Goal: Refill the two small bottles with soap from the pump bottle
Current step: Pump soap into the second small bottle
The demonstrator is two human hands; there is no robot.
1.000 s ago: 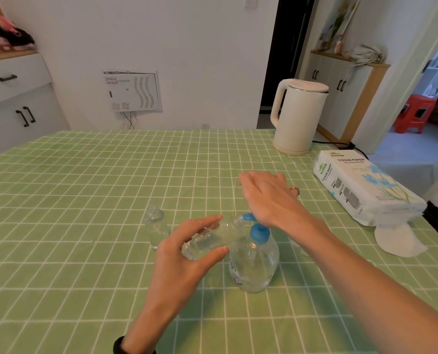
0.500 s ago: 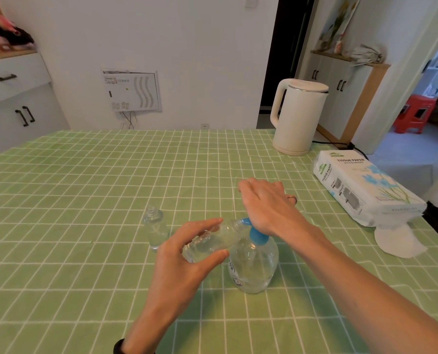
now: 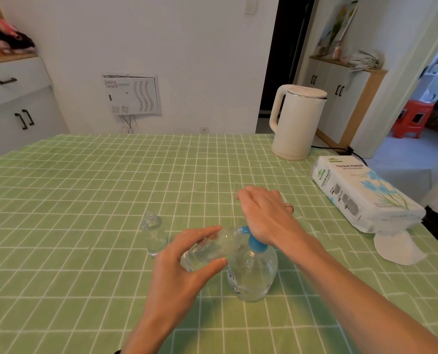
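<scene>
Since a second ago your right hand (image 3: 263, 213) has sunk and driven the blue pump head (image 3: 255, 244) lower. Everything else lies as it did.

The green checked tablecloth (image 3: 85, 187) carries everything. Close in front of you, a little right of centre, the clear pump bottle (image 3: 252, 274) stands upright. Your right hand lies across its top, with the heel of the palm on the blue head. Its fingers stretch loosely beyond the head and grip nothing.

Your left hand (image 3: 179, 272) is clamped round the held small bottle (image 3: 210, 247), thumb beneath and fingers over the top. That bottle's long axis is tilted: the base sits low and left in your grasp, and the neck rises to the right until its mouth meets the blue spout. Your right hand's edge hides whether the spout tip sits inside the mouth. Clear liquid seems to lie in the low end.

The standing small bottle (image 3: 154, 235) is uncapped and upright on the cloth, just left of your left hand and not touching it. Your left hand is the nearer one, so the swap looks like its job. Until then, keep the tilted mouth lined up with the spout.
</scene>
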